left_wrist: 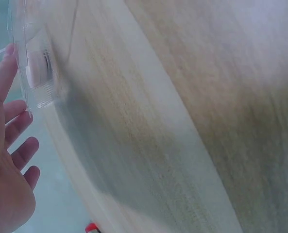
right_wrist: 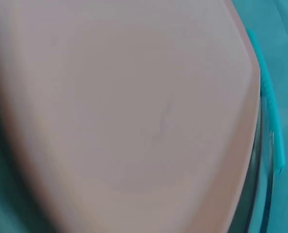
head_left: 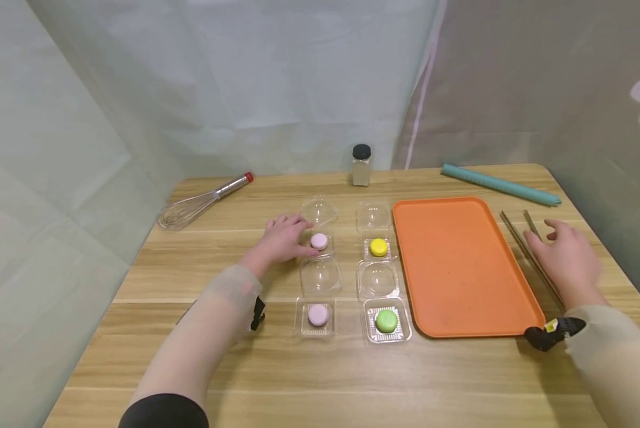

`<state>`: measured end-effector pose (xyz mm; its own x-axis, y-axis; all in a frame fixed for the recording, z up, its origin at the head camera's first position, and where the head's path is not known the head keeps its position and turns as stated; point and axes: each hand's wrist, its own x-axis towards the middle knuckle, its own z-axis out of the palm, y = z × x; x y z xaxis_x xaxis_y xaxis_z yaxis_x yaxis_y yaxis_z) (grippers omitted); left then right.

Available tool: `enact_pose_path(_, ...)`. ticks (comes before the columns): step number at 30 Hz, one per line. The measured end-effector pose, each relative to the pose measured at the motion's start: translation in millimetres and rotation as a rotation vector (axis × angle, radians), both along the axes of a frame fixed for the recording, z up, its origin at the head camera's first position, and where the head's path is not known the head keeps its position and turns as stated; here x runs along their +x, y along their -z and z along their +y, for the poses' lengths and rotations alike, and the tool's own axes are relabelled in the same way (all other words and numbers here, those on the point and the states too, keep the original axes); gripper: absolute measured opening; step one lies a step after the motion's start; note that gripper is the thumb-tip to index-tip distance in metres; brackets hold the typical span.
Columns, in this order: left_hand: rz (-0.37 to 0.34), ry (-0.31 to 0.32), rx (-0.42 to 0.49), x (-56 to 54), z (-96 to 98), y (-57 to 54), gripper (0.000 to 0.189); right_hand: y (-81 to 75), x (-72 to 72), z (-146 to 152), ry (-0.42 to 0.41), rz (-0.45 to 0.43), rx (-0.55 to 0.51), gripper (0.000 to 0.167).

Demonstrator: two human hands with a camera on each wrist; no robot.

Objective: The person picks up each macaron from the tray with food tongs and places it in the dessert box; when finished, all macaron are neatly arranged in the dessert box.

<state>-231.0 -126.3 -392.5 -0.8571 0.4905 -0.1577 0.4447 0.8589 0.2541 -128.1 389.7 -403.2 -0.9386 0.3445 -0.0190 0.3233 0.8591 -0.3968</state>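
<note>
My left hand [head_left: 282,238] is at a clear plastic box [head_left: 328,251] with a pink macaron [head_left: 319,241] in it. Thumb and index finger spread along the box's left side; in the left wrist view their tips meet its edge. Its hinged lid [head_left: 319,209] stands raised behind. Nearer lies another opened box holding a pink macaron [head_left: 317,315]. To the right, two more opened boxes hold a yellow macaron [head_left: 379,247] and a green macaron [head_left: 386,321]. My right hand [head_left: 568,255], fingers loosely bent, is over two thin metal bars [head_left: 513,229], perhaps tongs, and partly hides them.
An orange tray [head_left: 454,267] lies between the boxes and the metal bars. At the back are a whisk [head_left: 197,206], a black-capped jar [head_left: 361,166] and a teal rod [head_left: 502,185]. Cloth [head_left: 298,77] hangs behind the wooden table [head_left: 191,261].
</note>
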Motion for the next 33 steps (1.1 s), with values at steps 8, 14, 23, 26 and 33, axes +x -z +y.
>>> enact_pose_path(8, 0.010, -0.016, 0.013, -1.3, -2.0, -3.6, 0.080, -13.7, -14.6, -23, -0.084, 0.067, 0.020, 0.071)
enact_pose_path(14, 0.021, -0.020, 0.043, -5.6, 0.2, -8.8, 0.081, -22.8, -29.3, -45, -0.157, 0.080, -0.003, 0.071)
enact_pose_path(23, 0.033, -0.013, 0.050, -11.4, 20.8, -19.1, 0.077, -29.9, -51.9, -81, -0.322, 0.033, -0.065, 0.080)
enact_pose_path(26, 0.022, -0.024, 0.048, -13.2, 30.1, -21.8, 0.076, -29.4, -60.0, -94, -0.376, 0.008, -0.099, 0.078)
enact_pose_path(33, -0.054, -0.025, 0.078, -17.7, 53.0, -27.6, 0.076, -26.8, -75.7, -125, -0.443, -0.044, -0.163, 0.064)
